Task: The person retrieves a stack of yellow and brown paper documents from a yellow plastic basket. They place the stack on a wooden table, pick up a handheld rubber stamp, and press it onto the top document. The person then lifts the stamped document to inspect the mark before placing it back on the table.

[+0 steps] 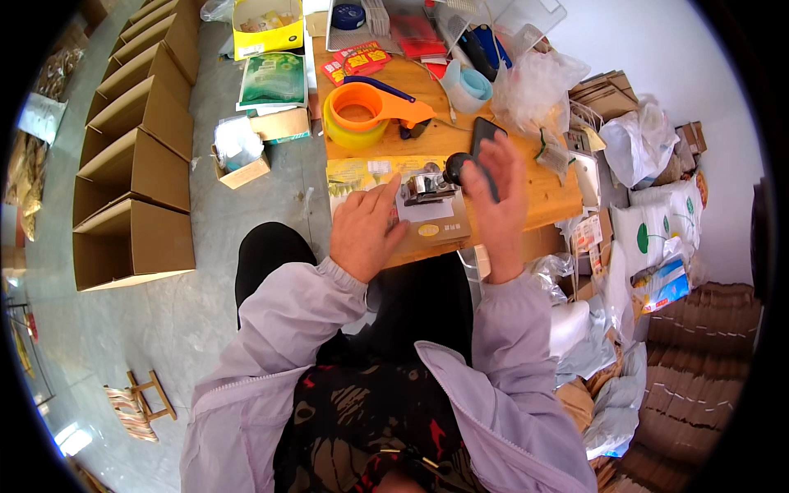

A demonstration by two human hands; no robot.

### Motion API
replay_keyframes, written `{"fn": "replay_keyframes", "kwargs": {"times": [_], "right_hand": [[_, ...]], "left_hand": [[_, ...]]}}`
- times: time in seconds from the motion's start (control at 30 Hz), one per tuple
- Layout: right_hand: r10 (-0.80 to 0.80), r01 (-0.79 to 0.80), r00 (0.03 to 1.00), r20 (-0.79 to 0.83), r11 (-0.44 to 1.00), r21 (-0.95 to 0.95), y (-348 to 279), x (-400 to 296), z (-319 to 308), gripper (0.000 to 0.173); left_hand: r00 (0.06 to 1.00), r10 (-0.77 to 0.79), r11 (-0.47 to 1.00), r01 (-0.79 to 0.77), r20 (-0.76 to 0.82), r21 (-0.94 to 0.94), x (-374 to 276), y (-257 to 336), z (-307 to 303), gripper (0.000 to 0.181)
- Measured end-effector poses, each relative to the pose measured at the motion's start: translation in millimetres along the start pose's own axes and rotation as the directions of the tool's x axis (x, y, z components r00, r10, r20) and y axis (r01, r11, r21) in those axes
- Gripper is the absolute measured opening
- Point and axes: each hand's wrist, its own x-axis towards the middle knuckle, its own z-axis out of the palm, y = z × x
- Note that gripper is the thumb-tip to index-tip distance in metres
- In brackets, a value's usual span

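Note:
A metal hand stamping device (426,186) with a round black knob (456,169) sits on a flat printed packaging piece (434,230) at the wooden table's near edge. My left hand (368,228) lies on the packaging, left of the device, fingers spread with nothing seen in them. Raised beside the knob on the right, my right hand (498,200) is slightly blurred, its thumb near the knob and its fingers apart. Behind it lies a dark phone (487,134), partly hidden. An orange tape dispenser (394,106) rests on a yellow tape roll (354,137) farther back.
Red printed packets (363,60), a pale blue roll (473,89) and a clear plastic bag (533,86) lie on the table (542,200). Open cardboard boxes (163,237) line the floor at left. A small folding stool (142,403) stands lower left; bags (653,225) crowd the right.

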Motion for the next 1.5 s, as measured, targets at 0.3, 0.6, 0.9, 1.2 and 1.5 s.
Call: {"fn": "replay_keyframes", "kwargs": {"times": [0.3, 0.6, 0.9, 1.2, 1.5], "right_hand": [[-0.169, 0.356, 0.885, 0.433, 0.846, -0.397, -27.3, 69.1, 41.5, 0.042], [-0.13, 0.492, 0.811, 0.57, 0.678, -0.546, -0.1, 61.9, 54.8, 0.052], [-0.128, 0.505, 0.795, 0.593, 0.68, -0.531, -3.1, 58.1, 52.9, 0.052], [-0.112, 0.483, 0.808, 0.579, 0.688, -0.541, 0.7, 58.3, 55.0, 0.053], [-0.355, 0.485, 0.865, 0.354, 0.769, -0.416, -43.8, 65.8, 21.7, 0.042]], "left_hand": [[1.0, -0.002, 1.0, 0.001, 0.03, 0.014, 1.0, -2.3, 1.2, 0.069], [0.998, -0.045, 0.996, 0.048, 0.045, -0.075, 2.0, -2.5, 1.5, 0.077], [0.997, -0.04, 0.998, 0.043, 0.064, -0.049, -0.2, -5.4, 1.2, 0.078], [0.991, -0.077, 0.997, 0.08, 0.113, -0.016, -0.5, -1.6, -3.7, 0.079], [0.999, -0.019, 0.999, 0.021, 0.04, -0.038, -0.3, -6.4, 0.8, 0.078]]}}
